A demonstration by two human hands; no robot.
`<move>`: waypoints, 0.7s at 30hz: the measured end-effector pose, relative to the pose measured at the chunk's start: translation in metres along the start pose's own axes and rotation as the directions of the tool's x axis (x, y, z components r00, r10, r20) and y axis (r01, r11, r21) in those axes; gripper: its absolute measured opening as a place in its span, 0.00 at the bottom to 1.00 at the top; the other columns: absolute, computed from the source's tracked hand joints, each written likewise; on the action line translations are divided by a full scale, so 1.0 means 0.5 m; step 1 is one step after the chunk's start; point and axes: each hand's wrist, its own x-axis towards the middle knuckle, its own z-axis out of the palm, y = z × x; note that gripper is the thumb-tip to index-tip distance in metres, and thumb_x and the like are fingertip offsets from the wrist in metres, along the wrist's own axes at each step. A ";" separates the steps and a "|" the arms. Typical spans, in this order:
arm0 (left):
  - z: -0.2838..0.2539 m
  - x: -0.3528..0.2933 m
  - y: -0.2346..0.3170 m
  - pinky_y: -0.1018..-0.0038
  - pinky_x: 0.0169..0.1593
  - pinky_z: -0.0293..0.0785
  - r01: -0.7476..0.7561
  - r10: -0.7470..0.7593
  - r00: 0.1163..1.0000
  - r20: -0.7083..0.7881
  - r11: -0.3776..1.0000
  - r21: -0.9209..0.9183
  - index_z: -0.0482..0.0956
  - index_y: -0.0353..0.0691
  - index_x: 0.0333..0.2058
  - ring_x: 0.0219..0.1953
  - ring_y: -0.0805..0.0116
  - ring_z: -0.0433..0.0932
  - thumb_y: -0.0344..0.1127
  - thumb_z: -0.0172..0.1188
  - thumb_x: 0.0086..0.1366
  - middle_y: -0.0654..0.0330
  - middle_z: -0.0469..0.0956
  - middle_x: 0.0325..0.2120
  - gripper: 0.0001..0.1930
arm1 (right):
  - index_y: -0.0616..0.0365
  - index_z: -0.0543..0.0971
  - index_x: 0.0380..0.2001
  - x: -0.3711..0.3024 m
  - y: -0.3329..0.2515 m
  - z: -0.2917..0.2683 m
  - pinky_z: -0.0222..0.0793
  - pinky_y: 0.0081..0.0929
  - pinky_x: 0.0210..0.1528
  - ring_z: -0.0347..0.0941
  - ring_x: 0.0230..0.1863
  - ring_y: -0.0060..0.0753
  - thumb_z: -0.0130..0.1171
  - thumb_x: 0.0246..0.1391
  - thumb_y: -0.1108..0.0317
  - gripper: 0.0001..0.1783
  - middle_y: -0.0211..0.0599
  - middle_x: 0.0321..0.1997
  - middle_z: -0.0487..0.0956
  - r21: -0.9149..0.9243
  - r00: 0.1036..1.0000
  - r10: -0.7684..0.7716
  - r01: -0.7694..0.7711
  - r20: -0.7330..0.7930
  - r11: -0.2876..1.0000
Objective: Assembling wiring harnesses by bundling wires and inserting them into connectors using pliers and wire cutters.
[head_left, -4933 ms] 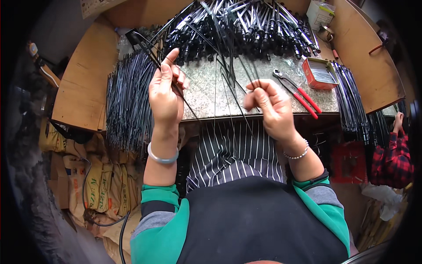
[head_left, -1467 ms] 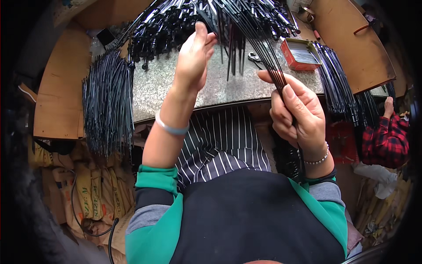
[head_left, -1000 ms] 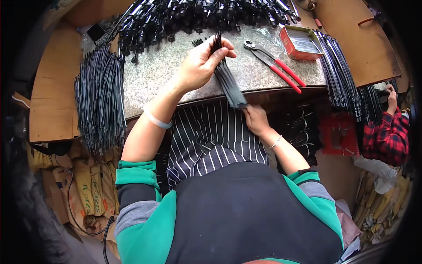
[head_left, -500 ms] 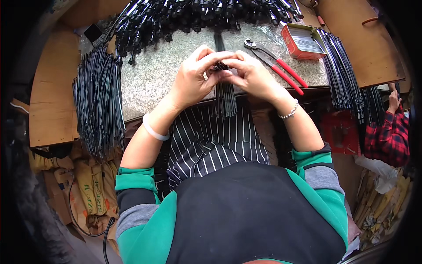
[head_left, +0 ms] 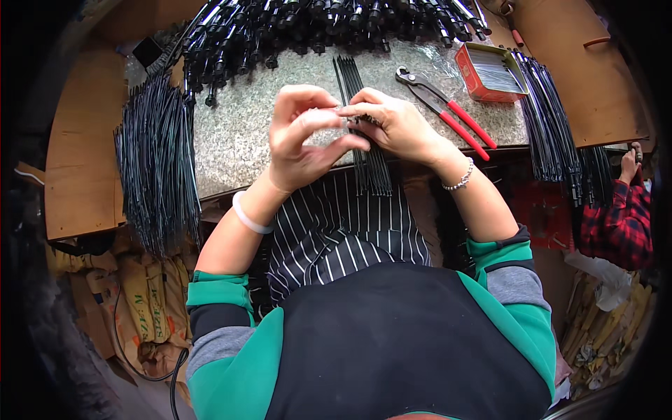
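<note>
My left hand (head_left: 302,136) is raised at the near edge of the stone-topped table, its fingers curved and spread apart, the tips close to my right hand. Slightly blurred, it shows nothing held. My right hand (head_left: 399,127) is closed round a clump of small black parts (head_left: 364,122), too small to name. Beneath both hands lies a bundle of thin black rods (head_left: 371,164), running from the tabletop out over the edge. To the right of my right hand, pliers with red handles (head_left: 455,115) rest on the stone.
A red box (head_left: 483,91) of thin pale sticks stands at the right. More black rods hang over the table at the left (head_left: 157,161) and right (head_left: 549,126). Black and silver tubular parts (head_left: 315,21) are heaped at the back. Another person's plaid sleeve (head_left: 616,224) shows far right.
My left hand has come away from my right and its fingers have spread. The black rods have fanned wider under my hands. My right hand still grips the small black parts.
</note>
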 end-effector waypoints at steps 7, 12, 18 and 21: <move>0.017 0.009 0.007 0.69 0.48 0.72 0.059 -0.025 0.928 0.371 0.995 -0.081 0.80 0.41 0.38 0.44 0.60 0.75 0.17 0.55 0.47 0.54 0.75 0.40 0.19 | 0.54 0.76 0.31 -0.002 0.009 0.001 0.70 0.31 0.31 0.75 0.32 0.40 0.58 0.44 0.66 0.08 0.37 0.32 0.75 0.019 0.992 0.123 -0.122 -0.025 0.992; 0.037 0.004 -0.001 0.70 0.47 0.73 -0.006 0.057 0.945 0.322 0.987 -0.158 0.79 0.41 0.40 0.42 0.59 0.76 0.11 0.47 0.42 0.55 0.76 0.40 0.26 | 0.59 0.76 0.38 -0.018 0.003 -0.032 0.70 0.27 0.32 0.75 0.30 0.36 0.60 0.41 0.70 0.16 0.38 0.30 0.77 0.095 0.997 0.047 -0.041 -0.062 0.995; 0.049 -0.005 0.005 0.70 0.46 0.74 0.015 0.016 0.945 0.328 0.996 -0.092 0.80 0.40 0.39 0.42 0.59 0.77 0.11 0.46 0.39 0.54 0.76 0.40 0.27 | 0.64 0.79 0.35 -0.047 0.044 -0.212 0.70 0.19 0.33 0.73 0.30 0.21 0.59 0.47 0.72 0.10 0.39 0.37 0.77 0.040 0.873 0.380 -0.387 -0.305 0.921; 0.064 0.004 0.004 0.71 0.46 0.74 -0.007 0.038 0.950 0.310 0.995 -0.099 0.80 0.40 0.39 0.42 0.58 0.77 0.11 0.46 0.39 0.54 0.77 0.40 0.28 | 0.62 0.80 0.33 -0.072 0.134 -0.311 0.69 0.21 0.35 0.73 0.30 0.24 0.59 0.46 0.70 0.09 0.36 0.34 0.78 -0.247 0.819 0.444 -0.544 -0.362 0.802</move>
